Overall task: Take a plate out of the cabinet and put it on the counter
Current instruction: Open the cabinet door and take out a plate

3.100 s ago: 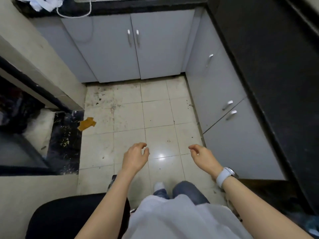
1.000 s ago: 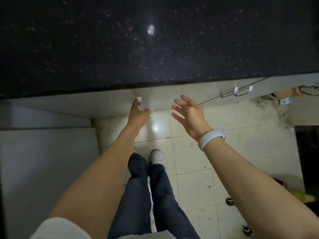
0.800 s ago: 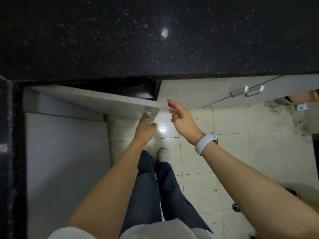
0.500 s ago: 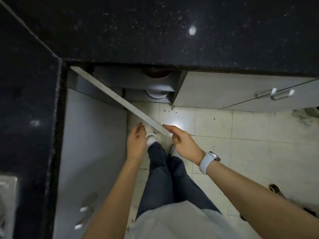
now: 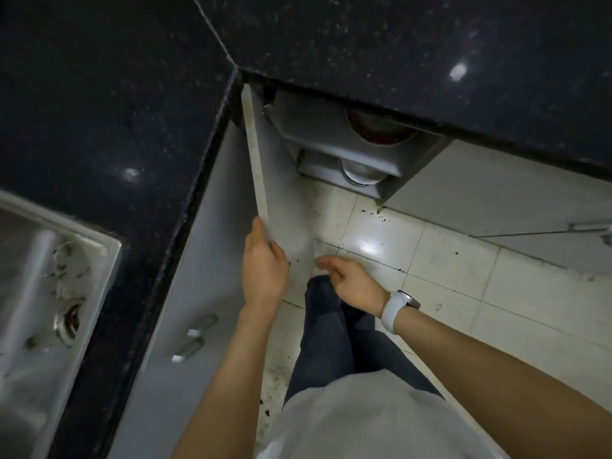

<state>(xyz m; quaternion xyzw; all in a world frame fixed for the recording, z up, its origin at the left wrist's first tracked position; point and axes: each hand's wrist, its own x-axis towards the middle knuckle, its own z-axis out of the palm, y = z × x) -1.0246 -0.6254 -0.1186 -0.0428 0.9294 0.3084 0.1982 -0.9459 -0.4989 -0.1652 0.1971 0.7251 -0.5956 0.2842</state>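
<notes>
Your black tabletop (image 5: 397, 44) fills the top of the frame, and below it the cabinet door (image 5: 281, 193) stands swung open with your left hand (image 5: 263, 273) closed on its lower edge. Your right hand (image 5: 351, 283) hangs loose and empty just beside it. What looks like the plate (image 5: 381, 129), red-rimmed, sits on the upper shelf right of centre; likely stiff, breakable and slick, so take it by the rim with your thumb on top.
</notes>
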